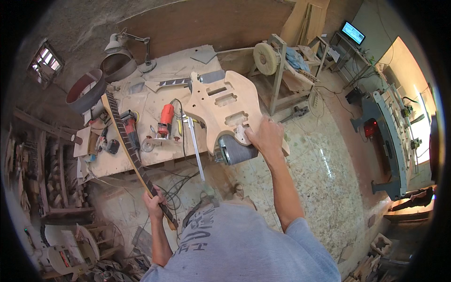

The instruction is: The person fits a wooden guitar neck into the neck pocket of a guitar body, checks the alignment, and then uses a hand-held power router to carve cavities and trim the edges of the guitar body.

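My left hand (154, 203) is closed around the lower end of a guitar neck (133, 157), whose dark fretboard faces up. The neck slants away to the far left, its far end over the workbench. My right hand (268, 136) grips the near right edge of an unpainted wooden electric guitar body (221, 102) with several routed cavities. Beneath that body's near side shows a grey cylinder, like a sanding drum (239, 150). Another neck (171, 82) with a dark fretboard lies past the body on the bench.
On the dusty workbench (150, 162) are a red router-like tool (165, 121), a red and black power tool (131, 131) and a metal ruler (194, 148). A desk lamp (113, 44) stands behind. Large sanding belts (84, 91) sit far left. A buffing wheel (266, 59) is at the back; cables (176, 188) cross the floor.
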`<state>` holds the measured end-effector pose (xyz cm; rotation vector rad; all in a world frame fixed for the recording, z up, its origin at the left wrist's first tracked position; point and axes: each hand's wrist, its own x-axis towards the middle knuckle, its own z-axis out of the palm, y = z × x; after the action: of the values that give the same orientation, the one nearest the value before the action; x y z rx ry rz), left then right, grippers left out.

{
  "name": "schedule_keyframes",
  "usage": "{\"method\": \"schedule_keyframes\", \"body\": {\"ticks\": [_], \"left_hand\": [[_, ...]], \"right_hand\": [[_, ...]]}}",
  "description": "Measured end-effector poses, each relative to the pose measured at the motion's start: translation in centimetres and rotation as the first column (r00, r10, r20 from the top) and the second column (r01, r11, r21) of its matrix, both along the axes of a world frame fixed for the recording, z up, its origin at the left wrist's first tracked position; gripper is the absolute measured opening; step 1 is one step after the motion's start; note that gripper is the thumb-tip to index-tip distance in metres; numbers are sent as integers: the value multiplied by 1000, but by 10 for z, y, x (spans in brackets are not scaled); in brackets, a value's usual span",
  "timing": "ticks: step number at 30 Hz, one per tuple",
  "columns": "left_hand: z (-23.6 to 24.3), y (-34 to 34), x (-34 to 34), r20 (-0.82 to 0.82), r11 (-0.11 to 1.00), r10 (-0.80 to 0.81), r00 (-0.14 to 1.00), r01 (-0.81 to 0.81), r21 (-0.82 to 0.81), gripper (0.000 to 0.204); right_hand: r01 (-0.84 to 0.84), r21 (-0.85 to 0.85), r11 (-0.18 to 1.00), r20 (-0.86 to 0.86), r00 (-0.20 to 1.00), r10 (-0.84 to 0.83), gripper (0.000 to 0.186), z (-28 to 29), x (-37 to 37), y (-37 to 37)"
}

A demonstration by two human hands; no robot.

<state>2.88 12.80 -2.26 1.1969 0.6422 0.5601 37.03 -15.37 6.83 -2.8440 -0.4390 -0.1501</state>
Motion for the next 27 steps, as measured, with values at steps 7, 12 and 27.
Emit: {"method": "schedule_keyframes", "body": {"ticks": [7,12,27], "left_hand": [[-2,-17,9,-6,999,30,1000,-30,-17,33],[-2,-30,17,30,998,47,998,-46,-44,32],[111,-115,134,259,932,-352,899,364,5,48]], "right_hand": [[25,-71,997,57,998,-21,63,3,2,1],[-24,14,1000,-90,996,25,69,9,3,-7],[47,980,192,-156,779,607,73,95,-38,-53]]}}
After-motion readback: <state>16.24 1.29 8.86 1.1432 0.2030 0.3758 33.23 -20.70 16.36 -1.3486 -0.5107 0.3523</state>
